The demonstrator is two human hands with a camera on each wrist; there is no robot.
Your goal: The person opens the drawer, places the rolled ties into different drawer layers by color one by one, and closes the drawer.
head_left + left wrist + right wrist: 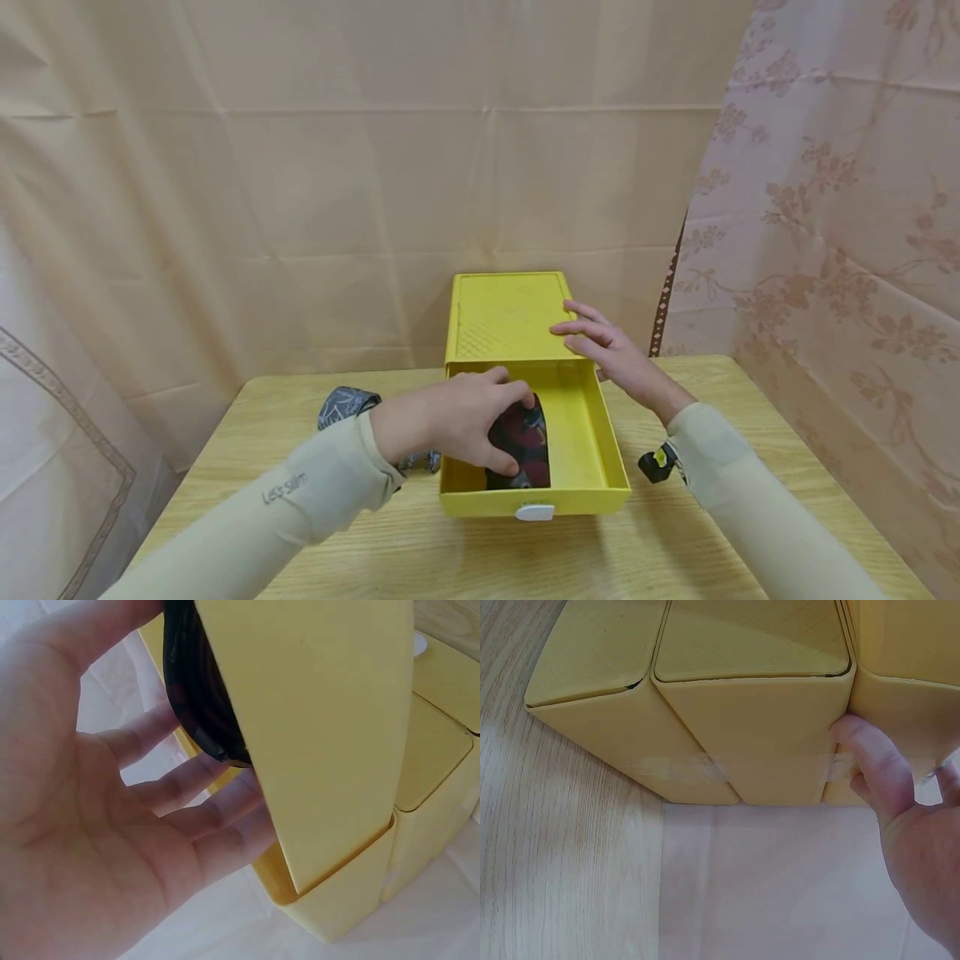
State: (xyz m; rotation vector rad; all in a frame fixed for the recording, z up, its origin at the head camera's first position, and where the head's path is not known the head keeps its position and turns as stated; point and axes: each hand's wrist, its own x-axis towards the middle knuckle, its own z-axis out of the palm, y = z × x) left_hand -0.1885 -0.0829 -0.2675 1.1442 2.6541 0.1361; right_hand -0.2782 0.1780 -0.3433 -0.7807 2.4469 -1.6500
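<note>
A yellow drawer unit (510, 317) stands at the table's back, its top drawer (592, 502) pulled out towards me. My left hand (468, 417) reaches over the drawer's left side and holds a dark, maroon-patterned piece (534, 446), its thumb and fingers bent about the edges. In the left wrist view this piece shows a black, rounded edge (196, 731) against the fingers; what it is exactly I cannot tell. Over the unit's right top edge lie the outstretched fingers of my right hand (611, 346). The right wrist view shows one digit against the unit's side (750, 742).
Left of the drawer, partly behind my left forearm, lies a grey patterned cloth-like thing (347, 406). The wooden table (360, 550) backs onto a beige curtain (337, 208), with a flowered curtain (840, 250) on the right. Clear tape (679, 766) crosses the stacked drawer units.
</note>
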